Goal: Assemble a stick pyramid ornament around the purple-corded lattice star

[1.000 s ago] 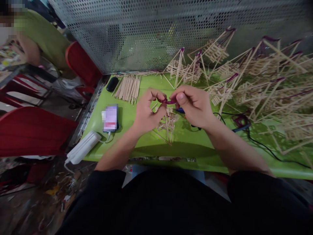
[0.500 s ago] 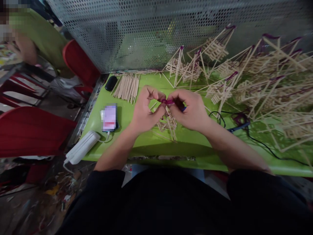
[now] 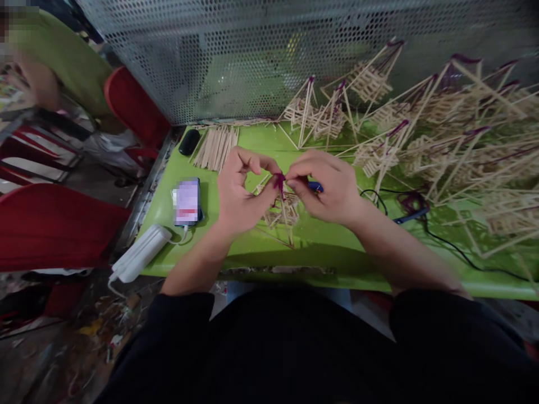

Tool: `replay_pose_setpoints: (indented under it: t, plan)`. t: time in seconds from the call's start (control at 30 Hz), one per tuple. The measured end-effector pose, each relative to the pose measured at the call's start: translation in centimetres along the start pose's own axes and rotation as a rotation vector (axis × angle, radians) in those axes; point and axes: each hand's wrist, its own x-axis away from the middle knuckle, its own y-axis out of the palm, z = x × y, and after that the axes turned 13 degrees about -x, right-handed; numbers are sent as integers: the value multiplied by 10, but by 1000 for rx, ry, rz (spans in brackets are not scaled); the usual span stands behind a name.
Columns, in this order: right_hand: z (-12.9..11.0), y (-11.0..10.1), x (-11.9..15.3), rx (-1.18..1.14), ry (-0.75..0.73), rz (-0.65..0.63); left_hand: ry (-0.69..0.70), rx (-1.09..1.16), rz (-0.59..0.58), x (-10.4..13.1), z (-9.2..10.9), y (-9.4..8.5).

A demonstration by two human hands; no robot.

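Observation:
A small wooden stick frame [image 3: 287,220] stands on the green table [image 3: 337,264] between my hands, its sticks meeting at a top wrapped in purple yarn [image 3: 281,182]. My left hand [image 3: 244,191] is closed, thumb and forefinger pinching that yarn-wrapped top. Just right of it, my right hand [image 3: 326,188] is closed in a pinch at the yarn; the fingertips hide exactly how much they grip. A blue object [image 3: 315,186] lies partly hidden behind my right fingers.
Several finished-looking stick frames [image 3: 379,151] crowd the right side. Loose wooden sticks [image 3: 217,147], a black case [image 3: 189,142], a phone [image 3: 187,202] and a white power bank [image 3: 142,253] are at left. Dark scissors [image 3: 410,216] lie right, by a black cord. A perforated metal panel [image 3: 236,67] stands behind; a person sits far left.
My hands have drawn slightly apart, the left one shifting left. The yarn-wrapped top, earlier covered by both sets of fingers, now shows between them, and more of the blue object is visible.

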Motion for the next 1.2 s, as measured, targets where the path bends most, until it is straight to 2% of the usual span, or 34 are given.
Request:
replay_pose_setpoints:
  t: [0.1, 0.2, 0.33, 0.47, 0.53, 0.67, 0.87, 1.07, 1.2]
  plan:
    - [7, -3, -1, -14, 9, 61, 37, 17, -14, 0, -1, -2]
    - [7, -2, -1, -47, -7, 56, 81, 18, -24, 2, -1, -3]
    - [-6, 2, 3, -167, 23, 112, 71, -40, -42, 4, 0, -4]
    - [-20, 8, 8, -62, 88, 215, 141, 6, -9, 1, -1, -3]
    - [-18, 11, 9, -14, 40, 238, 196, 40, 24, -1, -4, -1]
    - [-5, 14, 6, -6, -154, 256, 289, 54, 67, -3, -10, 0]
    - [-4, 14, -1, -9, -207, 231, 269, 33, 56, -2, -9, 1]
    - [-16, 20, 4, 1, -146, 206, 334, 32, 194, -3, -3, 11]
    - [-15, 23, 10, -176, -79, 277, 361, 60, 216, -4, -3, 10]
